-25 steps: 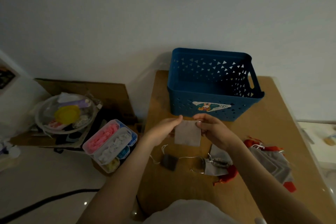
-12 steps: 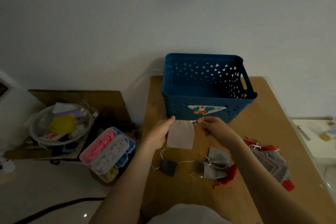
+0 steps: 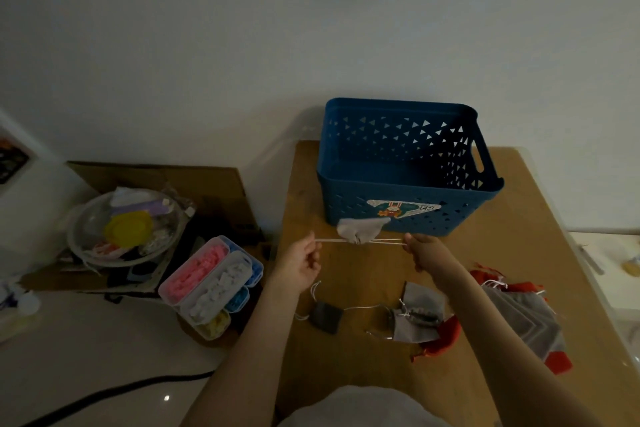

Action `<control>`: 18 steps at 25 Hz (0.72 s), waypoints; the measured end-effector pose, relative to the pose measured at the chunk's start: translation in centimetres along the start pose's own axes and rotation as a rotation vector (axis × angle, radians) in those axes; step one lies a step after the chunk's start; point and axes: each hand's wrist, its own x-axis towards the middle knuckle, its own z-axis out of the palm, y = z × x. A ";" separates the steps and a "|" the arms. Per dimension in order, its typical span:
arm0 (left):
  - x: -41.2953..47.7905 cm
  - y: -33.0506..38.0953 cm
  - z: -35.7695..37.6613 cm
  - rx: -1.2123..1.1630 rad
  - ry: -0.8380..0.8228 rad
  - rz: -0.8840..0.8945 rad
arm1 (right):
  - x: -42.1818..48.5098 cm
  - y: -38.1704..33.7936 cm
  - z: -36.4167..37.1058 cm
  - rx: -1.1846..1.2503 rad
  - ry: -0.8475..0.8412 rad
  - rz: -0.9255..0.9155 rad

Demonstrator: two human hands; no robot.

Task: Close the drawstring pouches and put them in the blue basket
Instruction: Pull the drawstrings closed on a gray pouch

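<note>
Two hands held apart: left hand (image 3: 304, 258) and right hand (image 3: 425, 251) each pinch a drawstring (image 3: 330, 240) end, cords taut. Grey pouch (image 3: 360, 228) hangs cinched between them, just in front of blue basket (image 3: 346, 215). Loose pouches (image 3: 420, 321) lie near-right on wooden table (image 3: 346, 374).

Held apart, left hand (image 3: 302, 258) and right hand (image 3: 425, 250) pinch drawstrings (image 3: 330, 240).

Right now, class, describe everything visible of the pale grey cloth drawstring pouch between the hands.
The pale grey cloth drawstring pouch is held in front of the blue plastic basket, mouth gathered tight, body fanning above it. White cords stretch taut sideways from the mouth, pinched by the left hand and the right hand.
</note>
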 end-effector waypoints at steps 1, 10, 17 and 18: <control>0.0 -0.2 0.1 -0.081 -0.031 -0.005 | 0.0 0.1 0.1 -0.014 -0.004 -0.008; 0.0 0.7 -0.1 -0.051 -0.354 0.055 | -0.1 -0.5 -0.8 -0.009 0.016 -0.171; -1.2 0.5 1.0 0.374 -0.255 0.195 | -0.5 -1.0 -1.0 0.014 -0.125 -0.239; -1.4 0.4 1.3 0.468 -0.254 0.221 | -0.7 -1.6 -0.8 -0.029 -0.165 -0.279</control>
